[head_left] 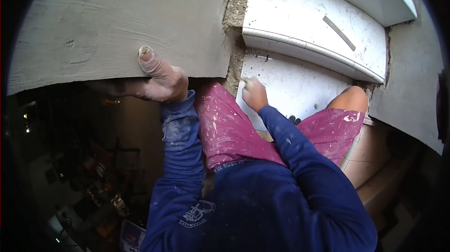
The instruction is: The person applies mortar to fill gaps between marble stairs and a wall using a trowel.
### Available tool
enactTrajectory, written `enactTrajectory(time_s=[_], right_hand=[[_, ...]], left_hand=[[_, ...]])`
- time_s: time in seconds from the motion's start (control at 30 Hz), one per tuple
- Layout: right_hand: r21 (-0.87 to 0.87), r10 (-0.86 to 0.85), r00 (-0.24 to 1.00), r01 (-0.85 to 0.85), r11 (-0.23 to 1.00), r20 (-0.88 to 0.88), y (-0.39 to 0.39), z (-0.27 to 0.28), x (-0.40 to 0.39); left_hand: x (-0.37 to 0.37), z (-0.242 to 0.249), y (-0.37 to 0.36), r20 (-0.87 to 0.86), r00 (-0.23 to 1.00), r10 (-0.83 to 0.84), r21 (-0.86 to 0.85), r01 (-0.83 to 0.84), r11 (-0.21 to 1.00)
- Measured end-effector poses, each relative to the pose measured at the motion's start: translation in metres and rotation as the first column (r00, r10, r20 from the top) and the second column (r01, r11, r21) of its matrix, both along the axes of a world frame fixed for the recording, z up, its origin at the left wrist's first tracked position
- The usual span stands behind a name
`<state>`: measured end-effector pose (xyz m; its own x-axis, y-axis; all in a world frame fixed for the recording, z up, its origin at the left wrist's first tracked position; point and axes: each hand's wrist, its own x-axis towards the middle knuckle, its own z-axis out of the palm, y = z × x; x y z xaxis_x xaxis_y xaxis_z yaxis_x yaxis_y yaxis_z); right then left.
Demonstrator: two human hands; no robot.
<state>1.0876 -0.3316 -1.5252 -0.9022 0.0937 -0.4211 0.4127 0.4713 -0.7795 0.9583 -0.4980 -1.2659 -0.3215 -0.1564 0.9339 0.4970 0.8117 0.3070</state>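
My left hand (161,77), coated in pale dust, is at the lower edge of the grey plastered wall (126,27). Its thumb rests on the plaster face, and its fingers reach under the edge into shadow. My right hand (254,93) is closed, with a pale fingertip against the rough strip (235,67) between the wall and the white lower step (300,81). Whatever the right hand may hold is too small or hidden to make out.
A flat grey strip (339,33) lies on the upper white step (286,10), among crumbs of debris. Another grey wall (412,78) borders the steps on the right. Dark, cluttered space drops away at the lower left. My knees are beside the lower step.
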Motion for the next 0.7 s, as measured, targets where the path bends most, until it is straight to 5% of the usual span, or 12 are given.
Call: enactTrajectory(time_s=[0.03, 0.1, 0.17, 0.23, 0.33, 0.4, 0.5, 0.53, 0.63, 0.7], right_hand=[[0.092, 0.126, 0.985, -0.137, 0.986, 0.121, -0.002, -0.008, -0.007], [-0.018, 0.041, 0.999, -0.041, 0.999, 0.026, -0.01, 0.003, 0.007], [-0.04, -0.051, 0.999, 0.051, 0.998, -0.012, -0.014, 0.032, 0.014], [0.004, 0.073, 0.993, -0.074, 0.997, 0.093, -0.008, -0.007, 0.007], [-0.013, 0.05, 0.997, -0.049, 0.999, 0.053, -0.007, 0.005, 0.011], [-0.017, 0.042, 0.999, -0.042, 0.999, -0.021, -0.008, 0.04, 0.009], [0.018, 0.1, 0.986, -0.103, 0.994, 0.135, -0.016, -0.041, 0.003], [-0.057, 0.129, 0.978, -0.121, 0.991, 0.163, -0.011, 0.001, 0.0], [-0.098, -0.068, 0.997, 0.065, 0.993, -0.029, -0.021, 0.025, 0.022], [0.01, -0.013, 0.999, 0.013, 1.0, -0.039, -0.018, -0.017, 0.027]], left_hand=[[0.0, 0.0, 0.0, -0.023, 0.999, -0.042, 0.023, 0.043, 0.999], [-0.006, 0.006, 0.005, -0.078, 0.975, -0.208, 0.118, 0.216, 0.969], [0.003, 0.003, 0.0, -0.011, 0.998, -0.055, 0.055, 0.055, 0.997], [0.004, 0.004, 0.0, 0.009, 0.996, 0.088, -0.014, -0.087, 0.996], [-0.001, 0.009, 0.007, -0.08, 0.974, -0.211, 0.118, 0.219, 0.969], [0.006, 0.006, 0.0, -0.036, 0.999, -0.013, 0.009, 0.014, 1.0], [0.011, 0.007, -0.003, -0.016, 0.996, 0.082, -0.053, -0.083, 0.995], [0.008, 0.009, -0.002, -0.021, 0.997, 0.074, -0.054, -0.075, 0.996], [0.012, 0.013, -0.004, -0.021, 0.996, 0.083, -0.076, -0.084, 0.994], [0.018, 0.015, -0.011, -0.009, 0.976, 0.218, -0.232, -0.214, 0.949]])
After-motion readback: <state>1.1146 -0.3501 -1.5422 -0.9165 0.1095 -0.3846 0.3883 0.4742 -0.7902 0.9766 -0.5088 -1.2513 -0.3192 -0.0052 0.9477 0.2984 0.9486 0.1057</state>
